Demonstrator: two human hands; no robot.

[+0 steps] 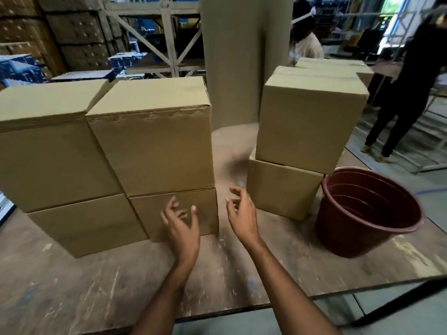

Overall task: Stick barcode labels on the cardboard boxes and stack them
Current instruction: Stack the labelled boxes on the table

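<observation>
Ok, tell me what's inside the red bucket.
The red bucket shows only bare ribbed inner walls; nothing visible inside. Its near rim hides the bottom, so small items there cannot be ruled out.

Plain brown cardboard boxes are being kept in three two-high stacks on the surface: the left stack (55, 146), the middle stack (154, 141) touching it, and the right stack (307, 122) well apart. No barcode labels are being shown on their visible faces.

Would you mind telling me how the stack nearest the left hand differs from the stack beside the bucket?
The middle stack looks taller and nearer than the right stack. Its top box sits flush; the right stack's top box is skewed, overhanging. Both are two plain brown boxes, no labels visible.
</observation>
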